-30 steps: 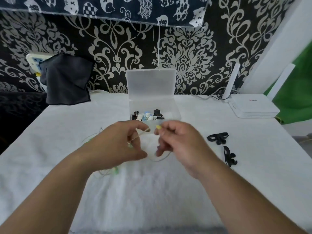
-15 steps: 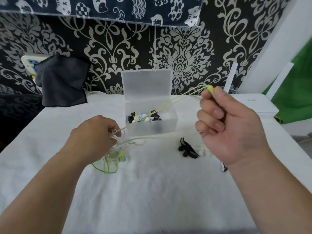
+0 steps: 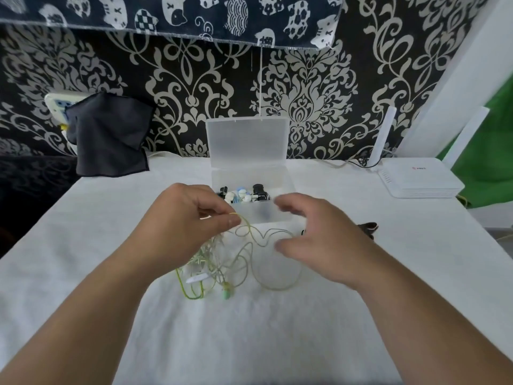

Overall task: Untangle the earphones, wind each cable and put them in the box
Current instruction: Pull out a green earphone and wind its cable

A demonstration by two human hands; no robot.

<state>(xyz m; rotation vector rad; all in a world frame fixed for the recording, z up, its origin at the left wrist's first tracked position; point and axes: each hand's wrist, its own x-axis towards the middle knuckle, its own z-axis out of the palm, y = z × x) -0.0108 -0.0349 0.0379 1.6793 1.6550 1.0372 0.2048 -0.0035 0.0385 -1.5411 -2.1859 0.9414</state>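
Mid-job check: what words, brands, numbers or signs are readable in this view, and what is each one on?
"(unreadable)": a small red mark on top of the white router, too small and blurred to read.
None: the cat-print cloth shows patterns only, no legible words.
None: the clear plastic box shows no label.

Soft even daylight, motion-blurred right fingers (image 3: 283,207)

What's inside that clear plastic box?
Small white, blue and black pieces lie bunched in the box, front left. The left hand hides that corner; the frosted wall blurs anything lower.
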